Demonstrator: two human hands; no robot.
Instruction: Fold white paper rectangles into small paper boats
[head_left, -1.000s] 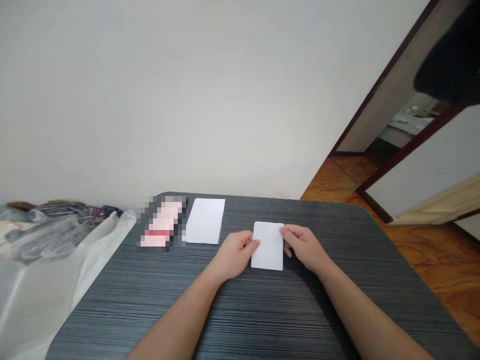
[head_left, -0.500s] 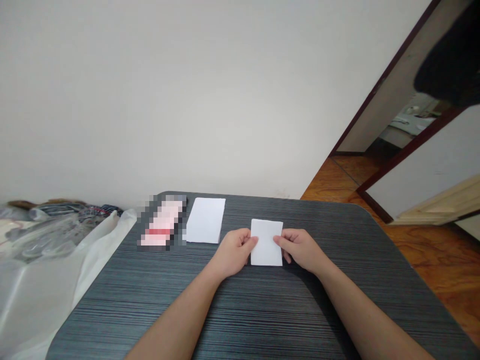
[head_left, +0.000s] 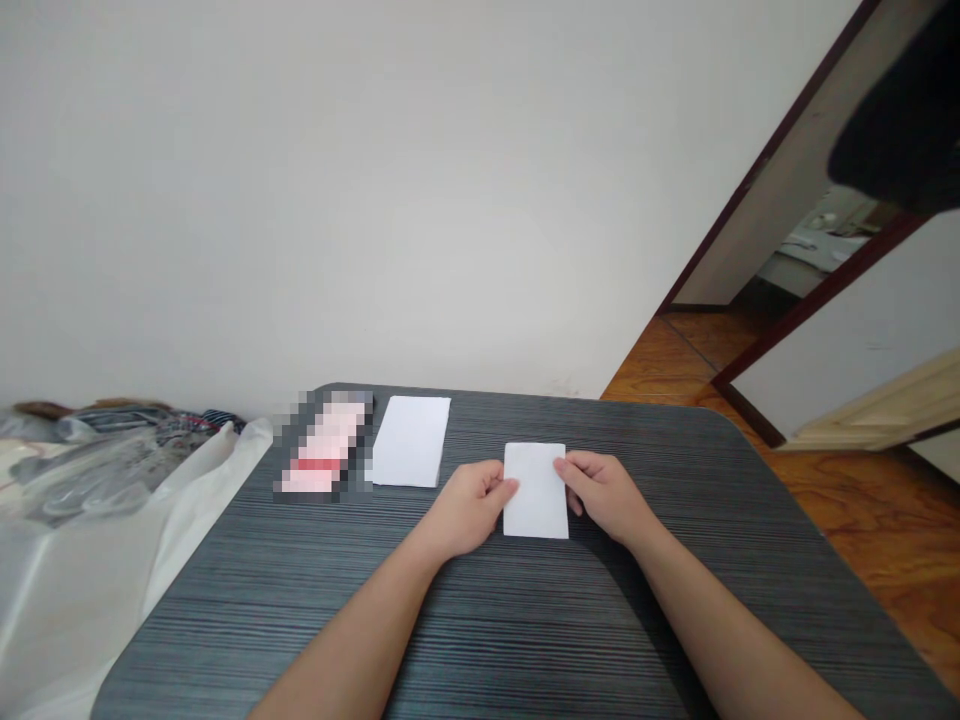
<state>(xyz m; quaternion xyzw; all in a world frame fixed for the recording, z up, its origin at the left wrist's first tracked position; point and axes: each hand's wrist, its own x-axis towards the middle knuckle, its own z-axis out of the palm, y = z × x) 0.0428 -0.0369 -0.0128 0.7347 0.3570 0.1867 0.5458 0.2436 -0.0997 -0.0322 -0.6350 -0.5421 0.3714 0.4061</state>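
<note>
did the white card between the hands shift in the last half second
Yes, the white card slid slightly toward the person, judged against the white paper stack.

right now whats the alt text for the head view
The left hand and right hand grip a white card by its sides at a dark striped table, near a white stack and a pixelated pink item.
</note>
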